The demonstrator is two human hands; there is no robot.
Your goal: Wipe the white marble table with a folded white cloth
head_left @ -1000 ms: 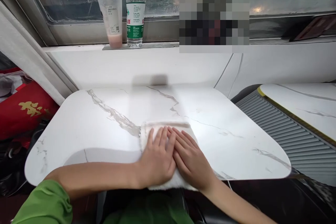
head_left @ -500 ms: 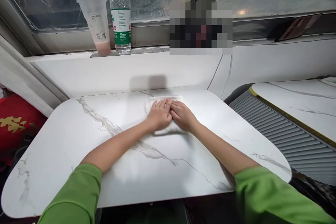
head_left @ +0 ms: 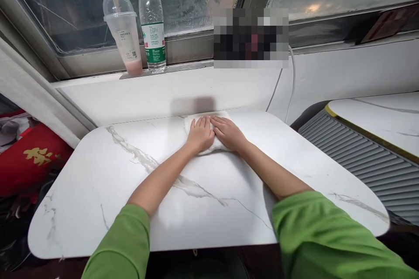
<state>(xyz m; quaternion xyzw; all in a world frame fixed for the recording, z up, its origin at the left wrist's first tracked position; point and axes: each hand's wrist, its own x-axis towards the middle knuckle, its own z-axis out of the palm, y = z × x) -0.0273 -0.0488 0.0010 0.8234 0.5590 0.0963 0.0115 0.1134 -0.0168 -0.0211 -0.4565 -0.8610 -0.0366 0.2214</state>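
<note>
A folded white cloth [head_left: 216,151] lies on the white marble-patterned table [head_left: 131,200], close to its far edge by the wall. My left hand [head_left: 201,134] rests flat on the cloth with its fingers stretched out away from me. Beside it, my right hand [head_left: 227,133] also lies flat on the cloth, its fingers slanting toward the left hand. The two hands touch or nearly touch at the fingertips. Most of the cloth's middle is hidden under them.
On the window ledge stand a plastic cup [head_left: 126,37] with a straw and a bottle [head_left: 153,30] with a green-and-white label. A white cable [head_left: 293,69] hangs at the wall. A red bag [head_left: 32,157] is at left, another table [head_left: 376,113] at right.
Both hands and the cloth have slid forward, closer to the table's far edge by the wall. The camera view has also shifted slightly.
</note>
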